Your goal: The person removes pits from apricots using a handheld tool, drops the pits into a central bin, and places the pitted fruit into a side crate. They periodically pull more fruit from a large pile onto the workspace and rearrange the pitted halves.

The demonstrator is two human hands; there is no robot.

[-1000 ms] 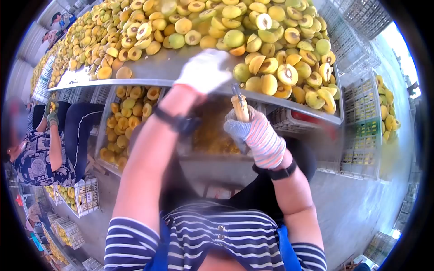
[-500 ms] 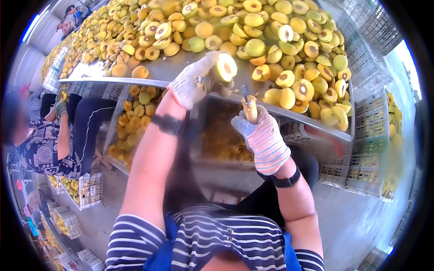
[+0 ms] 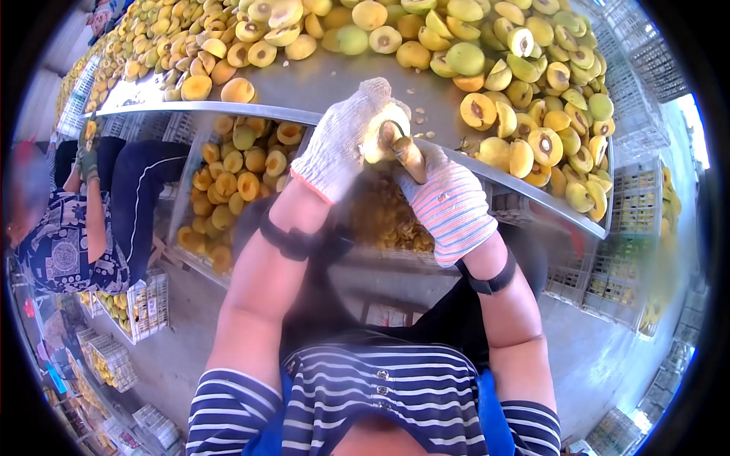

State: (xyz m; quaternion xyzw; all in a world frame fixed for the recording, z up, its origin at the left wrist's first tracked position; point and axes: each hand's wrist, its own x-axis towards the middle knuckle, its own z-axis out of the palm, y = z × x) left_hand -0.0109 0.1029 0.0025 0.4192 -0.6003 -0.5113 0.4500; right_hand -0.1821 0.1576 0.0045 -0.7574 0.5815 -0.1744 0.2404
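In a knitted cotton glove, my left hand (image 3: 342, 140) is closed around a halved yellow peach (image 3: 376, 141), its cut face turned toward my right hand. My right hand (image 3: 450, 199), in a striped glove, grips a short pitting tool (image 3: 411, 158) by its wooden handle. The tool's curved metal tip sits at the stone in the middle of the cut face. Both hands are over the front edge of a metal table (image 3: 304, 85) piled with peach halves (image 3: 477, 111). Part of the held half is hidden by the glove and the tool.
Below the table edge stand a crate of peach halves (image 3: 236, 171) and a container of brownish scraps (image 3: 395, 220). Plastic crates (image 3: 625, 201) are stacked at the right. On the left another person (image 3: 76, 235) sits working, beside a white crate (image 3: 150, 304).
My two hands have come together. The pitting tool, apart from the peach half earlier, now meets its stone. The peach half has turned and moved slightly lower.
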